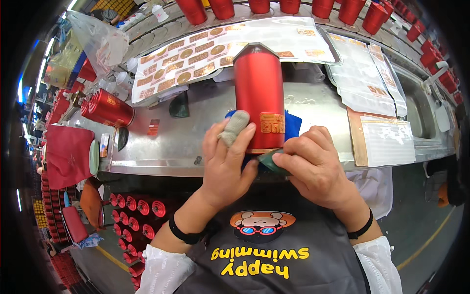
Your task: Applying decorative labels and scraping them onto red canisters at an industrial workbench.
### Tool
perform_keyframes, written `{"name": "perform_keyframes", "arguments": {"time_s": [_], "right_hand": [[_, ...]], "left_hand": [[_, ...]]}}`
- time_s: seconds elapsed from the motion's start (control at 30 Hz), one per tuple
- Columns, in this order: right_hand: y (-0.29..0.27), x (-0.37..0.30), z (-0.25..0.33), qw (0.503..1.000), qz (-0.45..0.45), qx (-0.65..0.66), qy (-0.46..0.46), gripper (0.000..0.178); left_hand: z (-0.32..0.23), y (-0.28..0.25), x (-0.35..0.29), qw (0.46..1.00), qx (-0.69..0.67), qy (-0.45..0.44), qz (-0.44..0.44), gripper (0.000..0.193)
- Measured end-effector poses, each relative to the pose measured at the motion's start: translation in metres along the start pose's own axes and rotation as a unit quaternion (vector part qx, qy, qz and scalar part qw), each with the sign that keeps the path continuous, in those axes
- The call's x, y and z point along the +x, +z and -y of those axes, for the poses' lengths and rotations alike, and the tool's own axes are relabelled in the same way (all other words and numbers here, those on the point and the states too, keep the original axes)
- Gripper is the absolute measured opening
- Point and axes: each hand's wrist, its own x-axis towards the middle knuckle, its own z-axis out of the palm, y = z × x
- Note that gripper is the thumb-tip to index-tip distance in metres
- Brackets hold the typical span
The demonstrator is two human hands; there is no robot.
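Note:
A shiny red metal canister (258,85) with a dark angular end lies on a blue cloth (293,125) in front of me. It carries a gold decal (272,123) near its closer end. My left hand (223,154) grips the canister's left side, one finger wearing a grey fabric finger cover (235,128). Pinched in my right hand (316,164) is a dark green flat piece, seemingly a scraper (272,160), held against the canister's near rim. My right fingers hide part of it.
Sheets of gold decals (183,59) lie across the metal worktop (210,110), with more white sheets (389,139) to the right beside a sink (416,105). Another red canister (110,109) lies left. Several red canisters (289,5) line the conveyor at the back.

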Motion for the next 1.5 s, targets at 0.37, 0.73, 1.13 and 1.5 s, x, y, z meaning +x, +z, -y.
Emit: {"name": "perform_keyframes", "arguments": {"time_s": [0.37,0.73,1.13,1.5], "right_hand": [[0.003,-0.002,0.001,1.0,0.013,0.002,0.007,0.02],[0.005,-0.005,-0.004,0.999,-0.001,0.032,0.01,0.022],[0.007,-0.008,-0.011,0.998,-0.01,0.056,0.02,0.023],[0.008,-0.012,-0.013,0.998,-0.015,0.066,0.019,0.025]], "left_hand": [[0.021,0.026,-0.007,0.996,-0.067,-0.019,-0.059,0.066],[0.02,0.018,-0.008,0.988,-0.138,-0.063,-0.021,0.071],[0.021,0.015,0.002,0.999,-0.029,-0.024,-0.005,0.073],[0.025,0.016,-0.002,0.995,-0.095,-0.027,0.011,0.08]]}}
